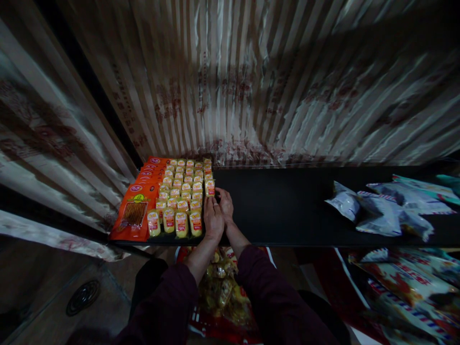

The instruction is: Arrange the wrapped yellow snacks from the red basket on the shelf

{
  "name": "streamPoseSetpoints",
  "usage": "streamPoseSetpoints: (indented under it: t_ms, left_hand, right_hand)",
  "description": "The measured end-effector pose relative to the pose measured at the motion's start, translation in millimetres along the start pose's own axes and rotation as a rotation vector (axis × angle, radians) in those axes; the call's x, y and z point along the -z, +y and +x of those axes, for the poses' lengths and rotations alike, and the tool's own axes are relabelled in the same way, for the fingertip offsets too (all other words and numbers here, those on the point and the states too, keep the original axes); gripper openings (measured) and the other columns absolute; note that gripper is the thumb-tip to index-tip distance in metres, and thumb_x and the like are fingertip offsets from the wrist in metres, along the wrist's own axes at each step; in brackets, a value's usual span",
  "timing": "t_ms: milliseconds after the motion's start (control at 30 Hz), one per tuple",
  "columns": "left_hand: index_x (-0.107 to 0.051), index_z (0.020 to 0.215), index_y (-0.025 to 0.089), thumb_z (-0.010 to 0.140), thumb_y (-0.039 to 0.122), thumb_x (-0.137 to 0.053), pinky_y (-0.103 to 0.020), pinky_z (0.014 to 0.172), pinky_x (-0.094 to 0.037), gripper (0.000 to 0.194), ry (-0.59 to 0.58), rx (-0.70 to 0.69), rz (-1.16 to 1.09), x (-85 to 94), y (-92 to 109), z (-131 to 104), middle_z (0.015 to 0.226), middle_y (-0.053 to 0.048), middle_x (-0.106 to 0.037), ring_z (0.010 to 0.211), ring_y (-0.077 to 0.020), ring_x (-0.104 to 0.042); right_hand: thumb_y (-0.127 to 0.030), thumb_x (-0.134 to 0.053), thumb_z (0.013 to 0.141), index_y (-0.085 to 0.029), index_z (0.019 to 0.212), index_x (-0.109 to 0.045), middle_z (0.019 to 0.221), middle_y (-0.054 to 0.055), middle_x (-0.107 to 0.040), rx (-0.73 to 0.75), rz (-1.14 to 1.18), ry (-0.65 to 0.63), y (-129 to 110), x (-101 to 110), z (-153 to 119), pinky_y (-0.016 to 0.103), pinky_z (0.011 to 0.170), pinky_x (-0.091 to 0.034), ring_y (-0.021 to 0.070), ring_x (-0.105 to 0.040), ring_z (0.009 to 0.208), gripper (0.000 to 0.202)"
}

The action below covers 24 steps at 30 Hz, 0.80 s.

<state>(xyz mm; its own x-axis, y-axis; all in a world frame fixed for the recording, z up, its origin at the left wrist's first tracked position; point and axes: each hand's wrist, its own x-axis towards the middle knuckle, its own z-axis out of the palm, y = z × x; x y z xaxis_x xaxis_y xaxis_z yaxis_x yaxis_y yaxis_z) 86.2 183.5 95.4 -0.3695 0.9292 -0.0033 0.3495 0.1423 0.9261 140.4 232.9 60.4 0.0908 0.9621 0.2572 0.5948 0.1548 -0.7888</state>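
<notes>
Small yellow wrapped snack cakes (182, 225) stand upright in tight rows at the left end of a black shelf (280, 211). The rightmost row is shorter at the front, and its nearest snack cake (209, 188) sits at my fingertips. My left hand (213, 219), with a ring on one finger, has its fingers closed together at the front of that cake. Beside it, my right hand (225, 206) has bent fingers against the cake's right side. The hands touch each other, and they hide part of what lies between them.
Orange snack bags (133, 211) overlap left of the cakes. Silvery-white bags (381, 211) lie on the shelf's right part. Below, a large red bag (223, 292) of wrapped pieces stands between my legs, with more packets (413, 282) at lower right. Corrugated sheeting (230, 86) backs the shelf.
</notes>
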Motion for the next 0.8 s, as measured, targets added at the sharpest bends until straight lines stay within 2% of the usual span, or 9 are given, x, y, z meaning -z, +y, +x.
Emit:
streamPoseSetpoints:
  t_ms: [167, 300, 433, 567, 800]
  left_hand:
    - [-0.048, 0.127, 0.003, 0.089, 0.026, -0.029, -0.033, 0.114, -0.019, 0.049, -0.026, -0.023, 0.044, 3.6, 4.0, 1.8, 0.141, -0.018, -0.04, 0.135, -0.0214, -0.03]
    - [-0.047, 0.129, 0.006, 0.089, 0.027, -0.03, -0.035, 0.113, -0.022, 0.048, -0.002, -0.025, 0.037, 4.5, 2.9, 3.7, 0.141, -0.018, -0.041, 0.133, -0.0215, -0.035]
    - [-0.048, 0.128, 0.009, 0.088, 0.026, -0.032, -0.036, 0.112, -0.025, 0.046, 0.023, -0.055, 0.031, 3.4, -0.6, 5.5, 0.138, -0.016, -0.045, 0.13, -0.021, -0.039]
    - [-0.047, 0.128, 0.008, 0.086, 0.024, -0.033, -0.035, 0.112, -0.025, 0.047, 0.02, -0.05, 0.034, 2.6, -1.7, 5.5, 0.139, -0.016, -0.044, 0.131, -0.0208, -0.038]
    - [-0.046, 0.13, 0.009, 0.087, 0.025, -0.032, -0.034, 0.113, -0.022, 0.048, 0.017, -0.061, 0.023, 3.5, -1.0, 5.9, 0.14, -0.015, -0.043, 0.133, -0.0197, -0.035]
  right_hand:
    - [-0.026, -0.049, 0.08, -0.018, 0.126, -0.049, 0.122, 0.01, -0.056, 0.016, -0.024, -0.041, -0.3, 0.0, 4.5, 0.037, 0.091, -0.042, 0.0205, -0.054, 0.097, 0.047]
    - [-0.029, -0.049, 0.081, -0.02, 0.127, -0.049, 0.115, 0.008, -0.061, 0.008, -0.063, -0.071, 0.8, -2.0, 7.9, 0.037, 0.087, -0.043, 0.0209, -0.054, 0.095, 0.047]
    - [-0.028, -0.046, 0.083, -0.022, 0.124, -0.052, 0.115, 0.007, -0.061, 0.079, -0.078, -0.046, 3.5, -5.9, 8.5, 0.038, 0.091, -0.04, 0.0203, -0.053, 0.1, 0.042]
    - [-0.027, -0.043, 0.084, -0.019, 0.123, -0.052, 0.119, 0.009, -0.059, 0.101, -0.095, -0.051, 5.4, -7.9, 8.2, 0.038, 0.092, -0.039, 0.0217, -0.049, 0.108, 0.041]
    - [-0.028, -0.045, 0.083, -0.022, 0.125, -0.051, 0.117, 0.007, -0.06, 0.109, -0.098, -0.047, 7.0, -9.2, 9.6, 0.038, 0.094, -0.038, 0.021, -0.051, 0.106, 0.042]
